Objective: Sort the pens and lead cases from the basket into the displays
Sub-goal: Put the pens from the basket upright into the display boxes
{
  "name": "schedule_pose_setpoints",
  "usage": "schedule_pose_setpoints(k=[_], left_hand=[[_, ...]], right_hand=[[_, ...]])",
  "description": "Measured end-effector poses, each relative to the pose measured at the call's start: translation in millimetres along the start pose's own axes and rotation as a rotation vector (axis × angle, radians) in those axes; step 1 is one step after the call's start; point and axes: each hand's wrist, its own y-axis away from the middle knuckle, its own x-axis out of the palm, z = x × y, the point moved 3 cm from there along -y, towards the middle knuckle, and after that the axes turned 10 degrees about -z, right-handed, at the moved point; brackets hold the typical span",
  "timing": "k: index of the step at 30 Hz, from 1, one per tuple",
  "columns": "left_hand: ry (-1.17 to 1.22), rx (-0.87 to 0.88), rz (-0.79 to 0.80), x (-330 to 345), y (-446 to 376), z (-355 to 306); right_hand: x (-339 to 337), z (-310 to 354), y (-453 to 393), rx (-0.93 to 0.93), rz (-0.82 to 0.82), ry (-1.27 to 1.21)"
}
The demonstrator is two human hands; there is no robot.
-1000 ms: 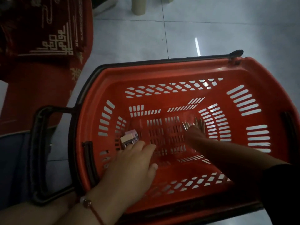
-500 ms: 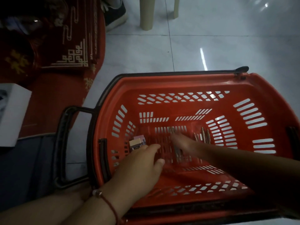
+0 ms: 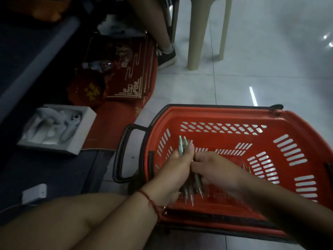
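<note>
Red plastic basket sat on the floor while both hands, left hand and right hand, clasped a pen bundle above it, probably to square it.

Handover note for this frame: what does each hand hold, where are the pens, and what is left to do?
Left hand grips a bundle of pens over the red basket, tips pointing toward the person. Right hand holds the same bundle from the other side. A few more pens lie on the basket floor beyond the right hand. No display is in view, and no lead cases can be made out. Left: carry the bundle to the displays and sort it.
</note>
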Motion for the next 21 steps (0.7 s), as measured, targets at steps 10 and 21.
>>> schedule_pose_setpoints(k=[10,21], left_hand=[[0.112,0.298,-0.131,-68.1,80.6,-52.0],[-0.732,0.662,-0.775,-262.8,224.4,-33.7]], right_hand=[[20.9,71.1,33.7,-0.114,-0.094,-0.158],[174.5,165.2,69.0,-0.269,0.082,-0.356]])
